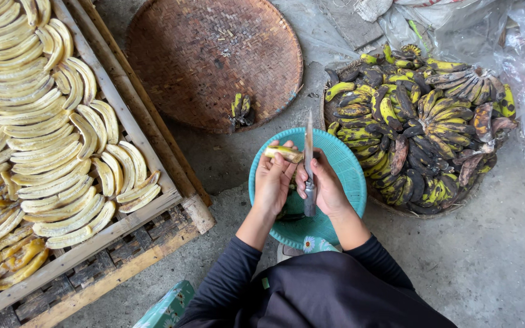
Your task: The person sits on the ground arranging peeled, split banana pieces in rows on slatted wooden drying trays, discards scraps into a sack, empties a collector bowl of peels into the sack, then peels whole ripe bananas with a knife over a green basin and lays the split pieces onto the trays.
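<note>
My left hand [273, 178] holds a small banana [284, 152] crosswise over a teal plastic basket [349, 172]. My right hand [325, 185] grips a knife [309, 159] by its handle, blade pointing away from me, right beside the banana. Both hands hover above the basket, whose inside is mostly hidden by them. To the right, a heap of overripe yellow-and-black bananas [423, 121] fills a low woven basket.
A wooden drying rack [130, 108] at left carries several rows of peeled, sliced banana pieces [37, 115]. A round woven tray [214, 58] lies on the concrete ahead, with a small banana bunch [240, 110] at its near edge. Plastic bags [457, 24] sit at the far right.
</note>
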The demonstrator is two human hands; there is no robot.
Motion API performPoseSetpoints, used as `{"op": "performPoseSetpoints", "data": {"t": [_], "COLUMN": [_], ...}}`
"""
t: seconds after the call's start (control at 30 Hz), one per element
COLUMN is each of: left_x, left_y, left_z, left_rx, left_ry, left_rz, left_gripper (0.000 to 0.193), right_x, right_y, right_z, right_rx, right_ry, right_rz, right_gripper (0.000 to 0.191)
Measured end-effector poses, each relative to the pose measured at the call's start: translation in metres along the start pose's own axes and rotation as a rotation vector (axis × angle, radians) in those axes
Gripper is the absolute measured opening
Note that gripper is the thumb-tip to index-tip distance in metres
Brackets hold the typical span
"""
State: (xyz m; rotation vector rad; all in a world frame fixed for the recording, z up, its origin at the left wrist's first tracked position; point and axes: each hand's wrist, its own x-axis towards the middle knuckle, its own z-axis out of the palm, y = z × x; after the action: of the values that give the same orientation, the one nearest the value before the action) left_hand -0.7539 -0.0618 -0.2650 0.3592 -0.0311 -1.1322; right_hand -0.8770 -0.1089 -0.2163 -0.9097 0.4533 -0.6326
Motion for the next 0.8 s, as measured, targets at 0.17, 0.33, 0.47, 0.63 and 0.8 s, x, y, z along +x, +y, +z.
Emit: {"op": "performPoseSetpoints", "data": {"t": [0.17,0.33,0.47,0.63,0.8], "left_x": [0.010,0.016,0.013,0.007,0.002], "left_y": [0.010,0.027,0.015,-0.015,-0.024], "left_z": [-0.016,-0.028,-0.035,-0.039,-0.038], "left_rx": [0.075,0.374,0.490,0.581,0.491], "left_ry": [-0.001,0.107,0.119,0.096,0.147], "left_rz": [-0.079,-0.067,-0.005,0.035,0.016], "left_gripper": [0.037,0.041,0.036,0.027,0.025], "right_x": [0.001,0.006,0.005,0.014,0.016], "right_y": [0.010,0.014,0.027,0.024,0.008], "right_z": [-0.015,-0.043,-0.049,-0.036,-0.011], "right_rx": [0.090,-0.105,-0.291,-0.754,-1.089], "right_ry": [0.158,0.398,0.514,0.279,0.183], "right_rz": [0.084,0.243,0.217,-0.099,-0.368], "right_gripper": [0.035,0.035,0.049,0.045,0.017]}}
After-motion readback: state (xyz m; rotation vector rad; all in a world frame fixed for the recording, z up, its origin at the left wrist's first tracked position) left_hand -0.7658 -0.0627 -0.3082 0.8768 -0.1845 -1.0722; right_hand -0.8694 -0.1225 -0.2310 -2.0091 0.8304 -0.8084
